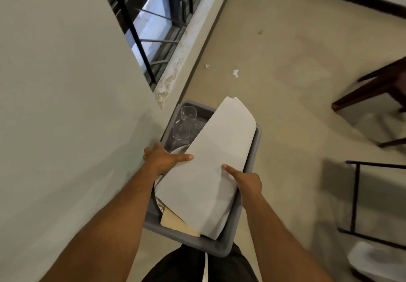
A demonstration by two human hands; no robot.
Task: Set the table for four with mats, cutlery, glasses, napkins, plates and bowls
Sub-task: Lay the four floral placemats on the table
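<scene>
**Bin of table settings, carried in both hands**

Item one, nearest us: our two forearms, reaching forward and down to a grey bin (224, 245) held against the body. Its long axis runs away from us, tilted toward the upper right.

Item two: our left hand (163, 157), curled over the bin's left rim, thumb stretched flat onto the white mats (211, 167). We judge it to be gripping the rim, with the thumb pinning the sheets.

Item three: our right hand (247, 182), clasping the right rim, thumb extended and pressing on the mats. Both hands sit about midway along the bin, roughly equally near the load.

Item four: the mats themselves, a pale stack lying lengthwise over the bin, far end overhanging the rim. Beneath, at the near corner, a tan sheet (175, 222); a plate edge (179, 149) shows just by the left thumb.

Item five, farther in: clear glasses (184, 123) at the bin's far left end.

Item six, beyond: floor, paper scraps (235, 73), a dark wooden chair (373, 88) at right. No dining table is in view; we judge the setting not yet begun.
</scene>
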